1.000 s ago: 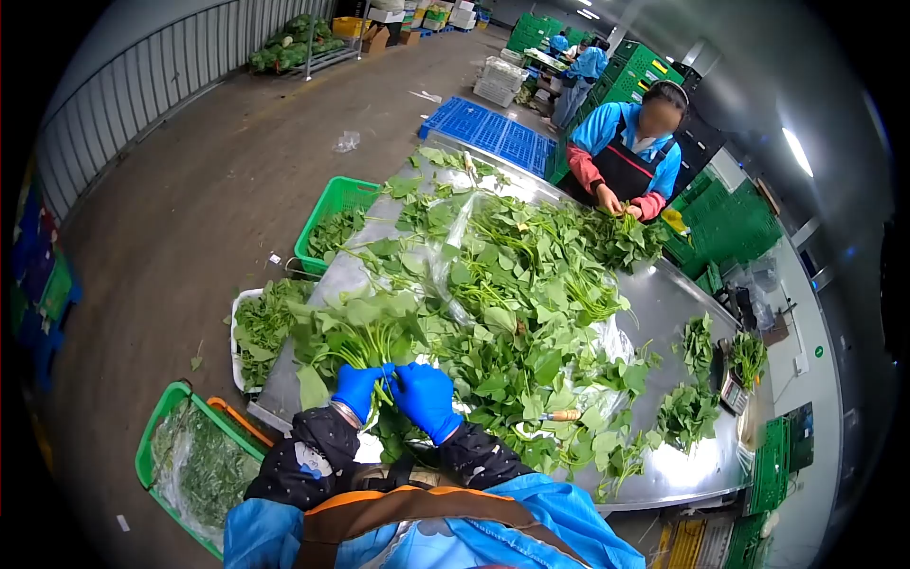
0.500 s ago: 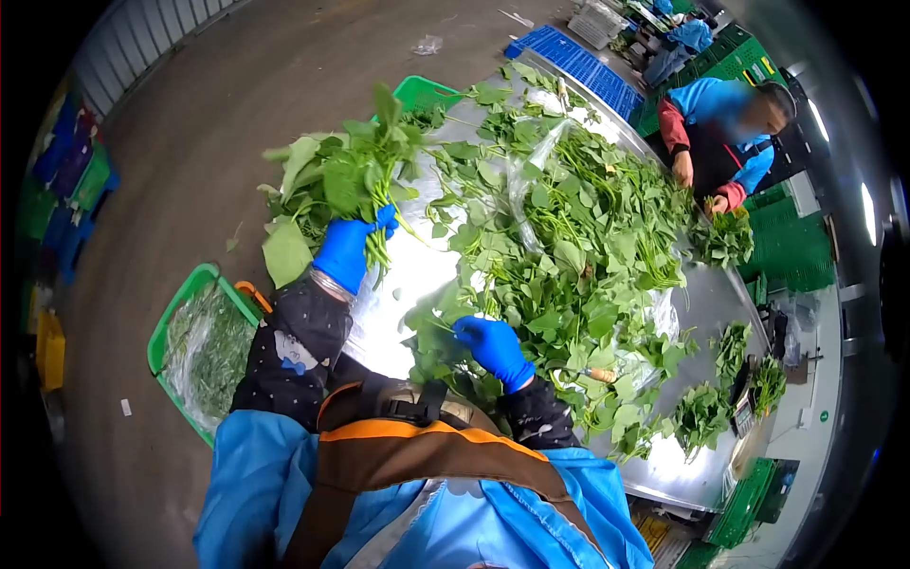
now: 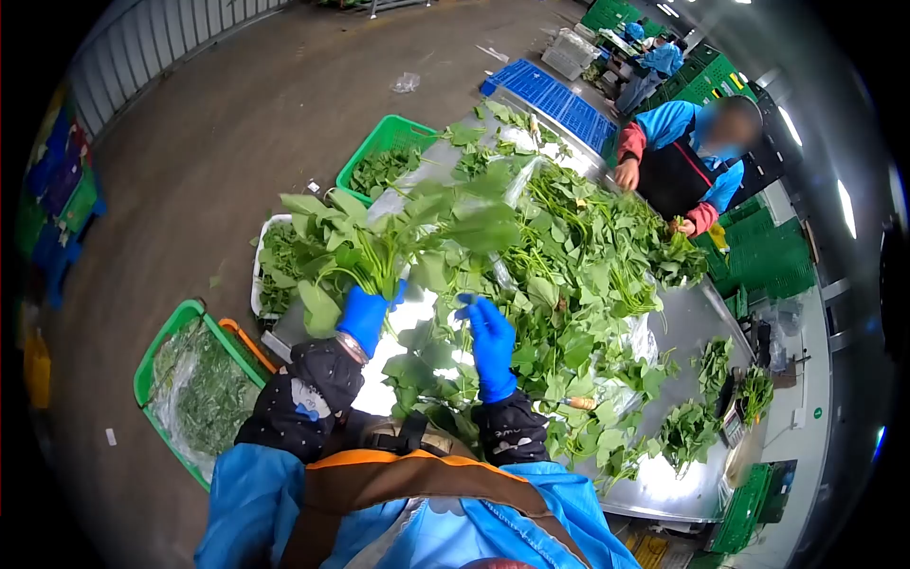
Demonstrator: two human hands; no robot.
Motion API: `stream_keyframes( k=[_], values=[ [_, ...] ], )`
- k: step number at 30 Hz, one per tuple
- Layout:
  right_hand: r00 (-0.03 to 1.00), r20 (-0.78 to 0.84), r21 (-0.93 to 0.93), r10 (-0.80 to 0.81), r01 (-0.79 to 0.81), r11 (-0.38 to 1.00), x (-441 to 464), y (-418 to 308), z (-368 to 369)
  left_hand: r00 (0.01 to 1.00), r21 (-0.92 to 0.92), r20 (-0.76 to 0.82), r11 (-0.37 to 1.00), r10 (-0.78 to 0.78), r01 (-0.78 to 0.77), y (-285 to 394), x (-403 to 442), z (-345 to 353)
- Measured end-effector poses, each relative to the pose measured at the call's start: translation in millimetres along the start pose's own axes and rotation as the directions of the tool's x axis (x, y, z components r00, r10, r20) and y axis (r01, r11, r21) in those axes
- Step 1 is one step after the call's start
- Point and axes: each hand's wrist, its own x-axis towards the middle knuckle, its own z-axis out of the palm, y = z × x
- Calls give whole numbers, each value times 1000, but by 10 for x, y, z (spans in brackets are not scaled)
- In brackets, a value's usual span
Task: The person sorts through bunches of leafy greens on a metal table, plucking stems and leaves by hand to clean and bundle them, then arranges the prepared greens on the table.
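Blue gloves cover both hands. My left hand is closed round the stems of a bunch of leafy greens, its leaves fanning out above the near left part of the metal table. To the right of it, my right hand is raised over the table with its fingers partly curled; leaves hang close by, and whether a stem lies between the fingertips is too small to tell. A large pile of greens with clear plastic in it spreads over the table. A tool with a wooden handle lies in the pile.
Left of the table stand a green crate, a white crate and a green basket lined with plastic. Across the table a person handles greens. Small bunches lie at the right, near a scale.
My left hand has stayed round the bunch, which has swung rightward since half a second ago. My right hand, earlier beside my left, has moved apart and then risen from low over the pile.
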Motion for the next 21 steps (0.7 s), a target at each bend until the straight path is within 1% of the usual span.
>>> stream_keyframes(
  k=[1, 2, 3, 5, 6, 7, 9, 12, 13, 14, 15, 16, 18, 21],
  values=[
    [980, -88, 100, -180, 189, 977, 19, 11, 6, 999, 43, -25, 999, -25, 26, -26, 24, -41],
    [981, -72, 140, -180, 188, 972, 13, -5, -18, 999, 33, 36, 999, -24, 23, -49, 13, -64],
    [982, -64, 177, -179, 187, 966, -2, -45, -53, 998, -47, 66, 999, 0, 3, -87, -7, -27],
    [986, 155, 245, -61, 21, 969, -39, -123, -48, 990, -211, 132, 977, 47, -18, -101, -91, 141],
    [963, 267, 232, -28, -36, 972, -41, 2, -4, 984, -262, 175, 965, 35, 13, -117, -131, 193],
    [932, 360, 110, 39, -84, 990, -56, 79, 53, 964, -204, 265, 978, 8, 48, -54, -210, 266],
    [899, 407, 270, 160, -285, 920, -137, 273, 186, 917, -248, 389, 950, -84, 192, -75, -284, 296],
    [927, 362, 91, 96, -137, 986, -170, 319, 147, 940, -196, 340, 979, 12, 59, -238, -256, 319],
    [949, 312, -8, -43, 48, 999, -164, 307, 141, 947, -160, 319, 987, 37, 16, -307, -233, 307],
    [942, 276, -115, -189, 227, 967, -148, 279, 136, 952, -123, 298, 992, 65, -29, -368, -202, 292],
    [909, 257, -225, -327, 386, 895, -163, 251, 137, 957, -83, 275, 994, 89, -68, -413, -199, 266],
    [916, 214, -262, -340, 389, 883, -173, 190, 134, 965, -143, 243, 987, 104, -70, -298, -260, 358],
    [923, 130, -338, -363, 385, 859, -223, 59, 127, 970, -110, 225, 992, 88, -65, -237, -256, 383],
    [974, 151, -178, -170, 196, 964, -200, 18, 93, 978, -112, 206, 994, 39, -16, -204, -299, 393]
  ],
)
